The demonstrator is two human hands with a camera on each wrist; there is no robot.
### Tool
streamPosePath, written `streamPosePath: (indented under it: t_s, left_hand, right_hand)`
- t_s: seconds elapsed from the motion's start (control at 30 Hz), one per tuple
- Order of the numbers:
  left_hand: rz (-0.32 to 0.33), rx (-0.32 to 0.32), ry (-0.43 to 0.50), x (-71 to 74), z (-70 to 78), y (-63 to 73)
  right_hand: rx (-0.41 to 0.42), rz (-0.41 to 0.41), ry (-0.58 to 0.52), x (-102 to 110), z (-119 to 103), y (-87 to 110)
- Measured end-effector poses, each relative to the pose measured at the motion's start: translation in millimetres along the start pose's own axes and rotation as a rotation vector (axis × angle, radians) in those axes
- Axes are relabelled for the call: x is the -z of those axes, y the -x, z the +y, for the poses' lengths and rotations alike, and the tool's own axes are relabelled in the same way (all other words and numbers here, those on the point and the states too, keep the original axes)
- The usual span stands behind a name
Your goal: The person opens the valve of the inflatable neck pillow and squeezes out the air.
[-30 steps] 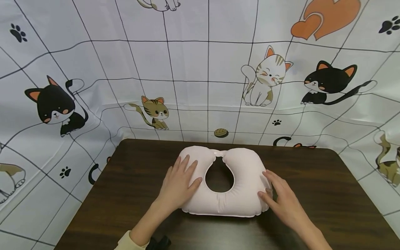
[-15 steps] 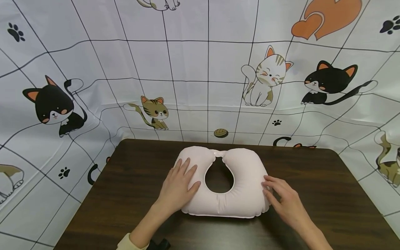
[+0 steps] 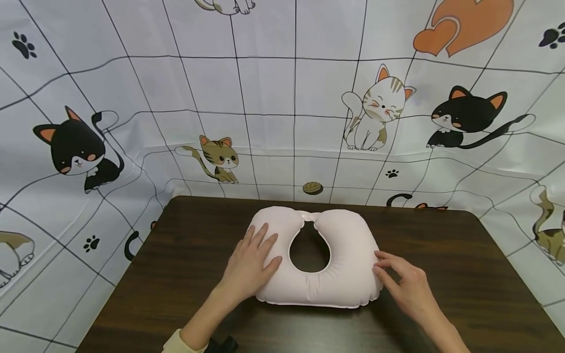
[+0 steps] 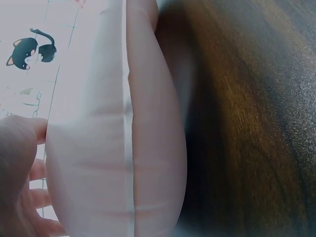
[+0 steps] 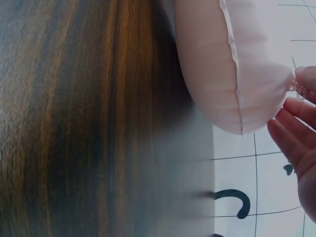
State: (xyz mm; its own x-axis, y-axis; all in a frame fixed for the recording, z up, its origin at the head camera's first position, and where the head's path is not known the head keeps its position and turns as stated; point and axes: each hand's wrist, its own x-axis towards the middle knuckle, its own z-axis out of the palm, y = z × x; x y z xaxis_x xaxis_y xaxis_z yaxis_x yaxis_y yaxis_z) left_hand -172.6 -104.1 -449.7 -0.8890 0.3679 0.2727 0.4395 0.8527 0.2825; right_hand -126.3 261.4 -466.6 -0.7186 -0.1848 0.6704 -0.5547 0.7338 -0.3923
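Note:
A pale pink inflated neck pillow [image 3: 309, 289] lies on the dark wooden table, its narrow opening towards the far edge. My left hand [image 3: 249, 264] rests on the pillow's left side with fingers spread. In the left wrist view, the pillow's seam [image 4: 129, 123] runs along its side, and the thumb and fingers [image 4: 38, 197] lie against the top. At the pillow's right side, my right hand [image 3: 408, 282] pinches a small clear air valve [image 5: 299, 91] between thumb and forefinger. Its other fingers [image 5: 286, 138] are against or close to the pillow below the valve.
The table [image 3: 450, 274] has rounded far corners. Behind and beside it hangs a white sheet [image 3: 273, 88] with grid lines and cartoon cats. A dark object [image 3: 222, 344] is partly visible beside the left sleeve [image 3: 181, 343].
My right hand has shifted slightly right and down along the pillow's edge, and its thumb and forefinger have drawn closer together. The left hand and the pillow have hardly moved.

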Motion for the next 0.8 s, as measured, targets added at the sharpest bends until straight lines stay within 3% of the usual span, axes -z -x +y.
streamPosePath:
  t_s: [0.4, 0.8]
  left_hand:
    - [0.028, 0.022, 0.0, 1.5, 1.5, 3.0]
    - [0.005, -0.03, 0.016, -0.6, -0.9, 3.4]
  right_hand:
    - [-0.039, 0.018, -0.102, -2.6, 5.3, -4.7]
    - [-0.092, 0.042, -0.13, -4.2, 4.4, 7.0]
